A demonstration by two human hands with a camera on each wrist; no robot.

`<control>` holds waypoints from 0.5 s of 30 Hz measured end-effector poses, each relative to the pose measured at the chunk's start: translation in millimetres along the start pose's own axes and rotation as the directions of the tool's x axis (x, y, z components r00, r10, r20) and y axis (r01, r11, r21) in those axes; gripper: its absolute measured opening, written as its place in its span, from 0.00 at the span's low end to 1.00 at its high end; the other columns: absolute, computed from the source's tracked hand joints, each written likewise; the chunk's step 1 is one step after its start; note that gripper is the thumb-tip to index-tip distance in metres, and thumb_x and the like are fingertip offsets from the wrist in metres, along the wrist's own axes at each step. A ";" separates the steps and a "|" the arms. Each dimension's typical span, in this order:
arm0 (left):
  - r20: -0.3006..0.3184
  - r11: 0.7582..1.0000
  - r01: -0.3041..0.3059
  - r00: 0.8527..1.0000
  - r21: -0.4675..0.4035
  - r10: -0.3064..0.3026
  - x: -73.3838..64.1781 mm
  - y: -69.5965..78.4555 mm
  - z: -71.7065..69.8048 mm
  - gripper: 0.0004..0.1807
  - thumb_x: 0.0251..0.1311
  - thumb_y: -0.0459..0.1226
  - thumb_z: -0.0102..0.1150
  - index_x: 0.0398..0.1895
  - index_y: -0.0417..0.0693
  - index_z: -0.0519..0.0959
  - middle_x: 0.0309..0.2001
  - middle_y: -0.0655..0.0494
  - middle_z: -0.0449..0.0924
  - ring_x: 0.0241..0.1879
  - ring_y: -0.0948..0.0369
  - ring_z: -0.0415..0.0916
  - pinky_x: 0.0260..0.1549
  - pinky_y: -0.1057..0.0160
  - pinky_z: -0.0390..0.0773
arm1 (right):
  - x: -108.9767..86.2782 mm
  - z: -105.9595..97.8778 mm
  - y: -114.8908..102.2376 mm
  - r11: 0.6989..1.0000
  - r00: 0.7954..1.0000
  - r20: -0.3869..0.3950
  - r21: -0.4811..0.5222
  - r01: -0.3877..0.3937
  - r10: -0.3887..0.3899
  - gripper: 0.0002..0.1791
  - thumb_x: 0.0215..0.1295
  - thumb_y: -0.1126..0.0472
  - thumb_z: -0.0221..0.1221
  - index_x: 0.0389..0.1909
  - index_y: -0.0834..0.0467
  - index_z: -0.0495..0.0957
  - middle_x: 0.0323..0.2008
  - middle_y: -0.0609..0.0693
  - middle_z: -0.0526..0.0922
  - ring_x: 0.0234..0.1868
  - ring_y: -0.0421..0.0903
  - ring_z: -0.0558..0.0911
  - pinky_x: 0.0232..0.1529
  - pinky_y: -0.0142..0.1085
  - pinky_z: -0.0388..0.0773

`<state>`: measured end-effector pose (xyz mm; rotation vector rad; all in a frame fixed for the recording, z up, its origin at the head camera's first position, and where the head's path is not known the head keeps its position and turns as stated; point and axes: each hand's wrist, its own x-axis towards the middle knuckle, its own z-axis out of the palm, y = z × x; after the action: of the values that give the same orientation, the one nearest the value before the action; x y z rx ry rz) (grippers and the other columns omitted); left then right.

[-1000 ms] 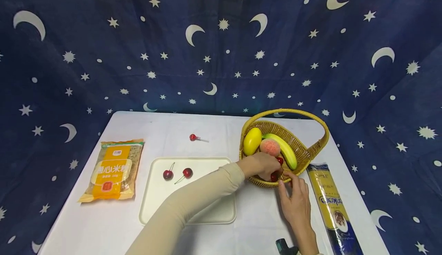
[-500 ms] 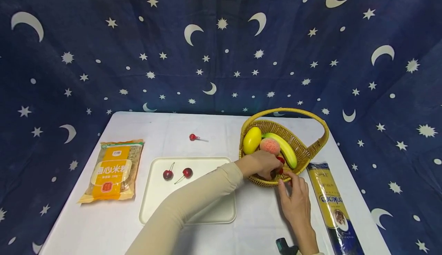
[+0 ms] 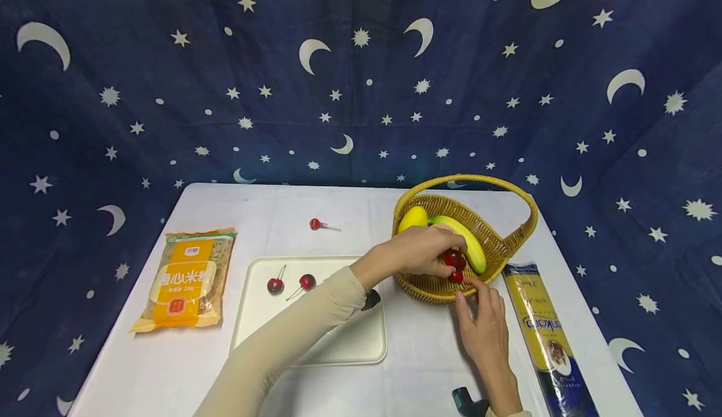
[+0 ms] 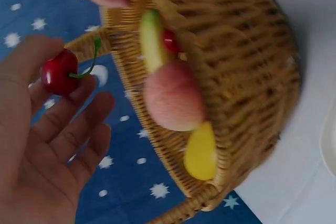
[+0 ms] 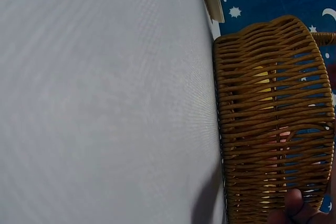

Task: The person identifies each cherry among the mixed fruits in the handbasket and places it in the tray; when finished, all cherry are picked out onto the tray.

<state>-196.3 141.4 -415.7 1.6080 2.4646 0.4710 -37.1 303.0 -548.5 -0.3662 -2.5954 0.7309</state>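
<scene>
One cherry is pinched between the thumb and fingers of the left hand, at the left of the left wrist view, its green stem curving up and to the right. In the head view that hand is over the basket, right of centre in the frame. Just below and to the right, the right hand grips the basket's near rim between thumb and fingers. Inside the basket lie a peach, a banana and a yellow fruit. Left of the basket, a pale tray bears two stemmed cherries. Above the tray, a red lollipop lies on the worktop. An orange food bag lies at the left of the frame, a long packet at lower right.
</scene>
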 end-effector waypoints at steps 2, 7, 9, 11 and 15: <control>-0.065 1.000 -0.021 0.998 -0.016 0.020 -10.7 4.2 -2.8 0.21 0.68 0.49 0.67 0.63 0.59 0.82 0.56 0.67 0.85 0.56 0.69 0.78 0.48 0.73 0.79 | 0.2 0.1 -0.6 1.000 1.000 0.002 0.000 0.001 -0.001 0.22 0.77 0.53 0.61 0.66 0.55 0.76 0.44 0.57 0.77 0.46 0.50 0.71 0.40 0.44 0.67; -0.220 0.997 -0.046 0.975 -0.061 0.032 -37.9 13.6 -7.0 0.19 0.69 0.47 0.66 0.61 0.61 0.82 0.54 0.67 0.84 0.49 0.69 0.79 0.45 0.75 0.78 | 0.9 0.5 -1.2 1.000 1.000 -0.001 0.004 0.010 -0.010 0.22 0.76 0.53 0.61 0.65 0.56 0.76 0.44 0.58 0.77 0.45 0.50 0.71 0.40 0.44 0.66; -0.276 0.994 -0.057 0.961 -0.089 0.031 -48.0 15.9 -8.3 0.19 0.69 0.46 0.66 0.60 0.59 0.82 0.54 0.66 0.85 0.43 0.68 0.79 0.42 0.76 0.78 | 1.1 0.5 -0.9 1.000 1.000 -0.005 0.004 0.012 -0.012 0.22 0.76 0.53 0.61 0.65 0.56 0.76 0.44 0.58 0.77 0.45 0.50 0.71 0.40 0.43 0.66; -0.321 0.991 -0.065 0.947 -0.117 0.024 -57.5 17.1 -9.4 0.19 0.68 0.45 0.67 0.61 0.59 0.81 0.54 0.65 0.86 0.41 0.68 0.80 0.42 0.75 0.79 | 1.2 0.5 -0.5 1.000 1.000 -0.008 0.003 0.014 -0.014 0.21 0.76 0.53 0.61 0.65 0.57 0.76 0.44 0.58 0.77 0.45 0.50 0.71 0.40 0.43 0.65; -0.385 0.984 -0.060 0.923 -0.170 -0.010 -74.2 17.0 -10.9 0.19 0.67 0.44 0.69 0.60 0.56 0.82 0.56 0.64 0.88 0.44 0.68 0.83 0.48 0.71 0.82 | 0.8 0.5 0.2 1.000 1.000 -0.007 0.004 0.016 -0.016 0.22 0.76 0.54 0.61 0.65 0.57 0.76 0.44 0.58 0.77 0.45 0.51 0.71 0.40 0.43 0.66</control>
<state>-154.7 78.2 -402.2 1.6009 2.5718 1.0753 -38.0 303.2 -548.8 -0.3455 -2.5865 0.7284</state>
